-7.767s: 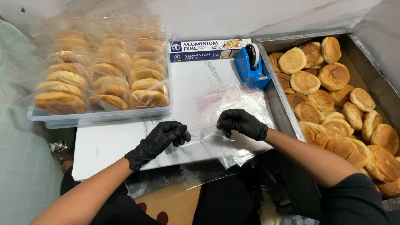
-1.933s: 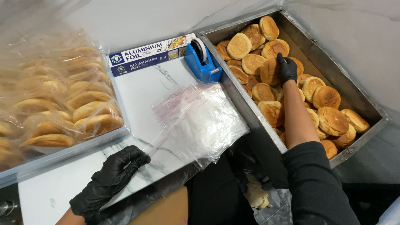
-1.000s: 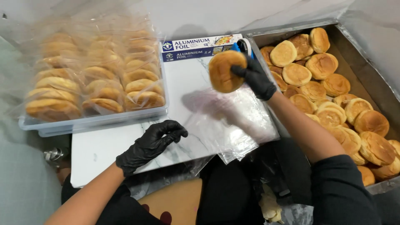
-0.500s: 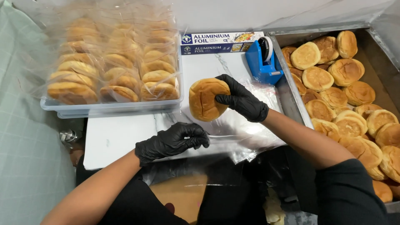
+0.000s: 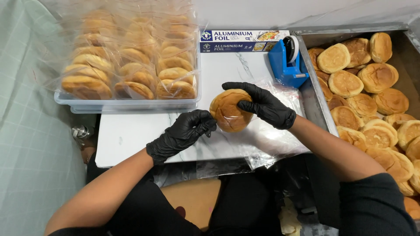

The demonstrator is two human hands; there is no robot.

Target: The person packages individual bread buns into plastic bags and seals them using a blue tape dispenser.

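Bun (image 5: 229, 110) gripped by right hand (image 5: 264, 105) — left hand (image 5: 183, 133) pinches clear bag (image 5: 271, 140); metal tray (image 5: 311, 94) holds buns.

white marble board (image 5: 131, 135) | clear bags (image 5: 267, 140) | foil boxes (image 5: 243, 40) | blue tape dispenser (image 5: 286, 61) | bun tray (image 5: 127, 104)

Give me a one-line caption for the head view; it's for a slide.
Two gloved hands, left and right, hold a bun over clear bags, between a tray of bagged buns and a tray of loose buns.

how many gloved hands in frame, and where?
2. The left hand is at the bun's lower-left edge, pinching the clear bag; the right hand grips the bun from the right, above the white board.
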